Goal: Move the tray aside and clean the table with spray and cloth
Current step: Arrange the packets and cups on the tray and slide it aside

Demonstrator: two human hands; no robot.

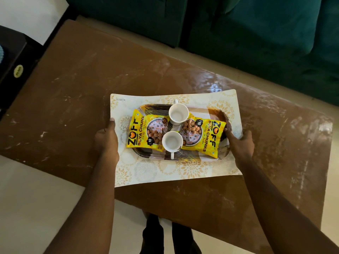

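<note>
Pale cream floor [36, 208], glossy. Dark green sofa [256, 33] along the far side, just beyond the brown tabletop [73, 107], which shows whitish smears and glare. Dark furniture piece [12, 57] at left edge with a round yellow sticker [18, 71].

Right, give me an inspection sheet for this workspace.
Surface: brown table, streaked with whitish smears.
Job's things: tray on a patterned mat; spray and cloth not seen.
Clutter: two white cups and two yellow soya chunk packets on the tray.
Grippers: left hand at the mat's left edge, right hand at its right edge.
Cables: nothing seen.
Surroundings: green sofa, pale floor.
</note>
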